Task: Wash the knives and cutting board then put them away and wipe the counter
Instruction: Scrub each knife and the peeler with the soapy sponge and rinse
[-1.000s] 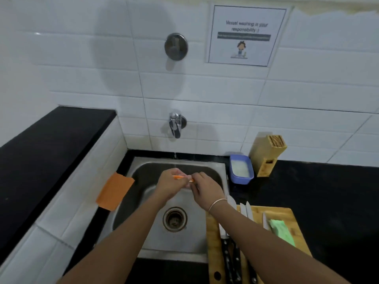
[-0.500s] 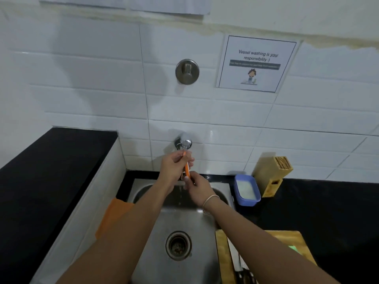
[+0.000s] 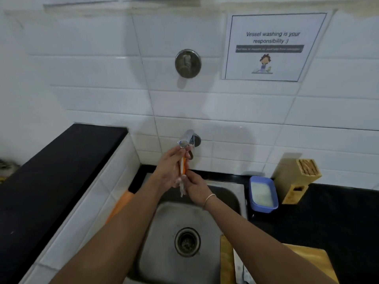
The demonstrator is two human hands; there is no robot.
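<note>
Holding a small orange knife [image 3: 183, 166] upright under the tap [image 3: 187, 139], the left hand [image 3: 170, 169] has its fingers wrapped around the handle. The right hand [image 3: 195, 186] sits just below, at 5 o'clock from the left hand, and pinches the lower end of the knife, where the blade points down. Water and foam run off the blade into the sink [image 3: 184, 218]. The knife is right above the back of the sink, at 12 o'clock from the drain [image 3: 187, 241]. A thin bangle [image 3: 208, 200] is on the right wrist. At 5 o'clock from the drain, a wooden cutting board [image 3: 307, 261] lies on the black counter [image 3: 338, 218], with a knife blade [image 3: 239, 267] on it near the bottom edge of the view. At 3 o'clock from the hands sits a blue tub [image 3: 263, 194] with something white inside, and just past it a wooden knife block [image 3: 297, 177]. An orange cloth [image 3: 121, 206] hangs at the sink's left side, at 9 o'clock from the drain. A paper sign [image 3: 273, 46] is on the white tiled wall [image 3: 82, 68] at 1 o'clock from the tap.
</note>
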